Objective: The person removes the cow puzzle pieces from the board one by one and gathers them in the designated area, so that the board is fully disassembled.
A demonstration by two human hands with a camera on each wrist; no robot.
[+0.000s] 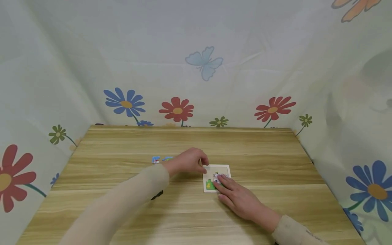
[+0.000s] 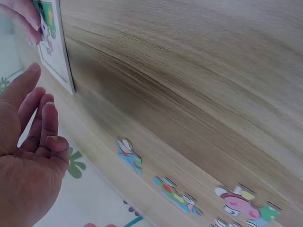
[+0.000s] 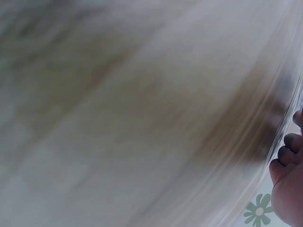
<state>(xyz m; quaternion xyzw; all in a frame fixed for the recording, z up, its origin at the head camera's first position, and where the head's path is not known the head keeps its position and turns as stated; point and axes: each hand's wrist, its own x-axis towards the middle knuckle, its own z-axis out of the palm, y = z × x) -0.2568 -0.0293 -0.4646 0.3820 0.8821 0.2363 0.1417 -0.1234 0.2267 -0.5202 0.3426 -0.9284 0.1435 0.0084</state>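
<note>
A small jigsaw board (image 1: 220, 165) with a white rim lies flat on the table. Its lower part holds a green piece with a yellow shape (image 1: 209, 185) and a white piece with a drawn figure (image 1: 216, 177). My right hand (image 1: 240, 200) rests its extended fingers on the pieces, covering part of them. By the board's upper left corner hovers my left hand (image 1: 188, 161); its fingers are loosely bent, and the left wrist view shows nothing between them. Loose puzzle pieces lie behind the left forearm, including a blue one (image 2: 129, 154) and a pink-faced one (image 2: 241, 208).
The wooden table (image 1: 260, 149) ends at a hanging cloth (image 1: 147, 61) printed with flowers, which stands at the back and both sides. Another loose piece, long and colourful (image 2: 176, 196), lies between the blue and pink ones. A dark object (image 1: 157, 195) shows beside the left sleeve.
</note>
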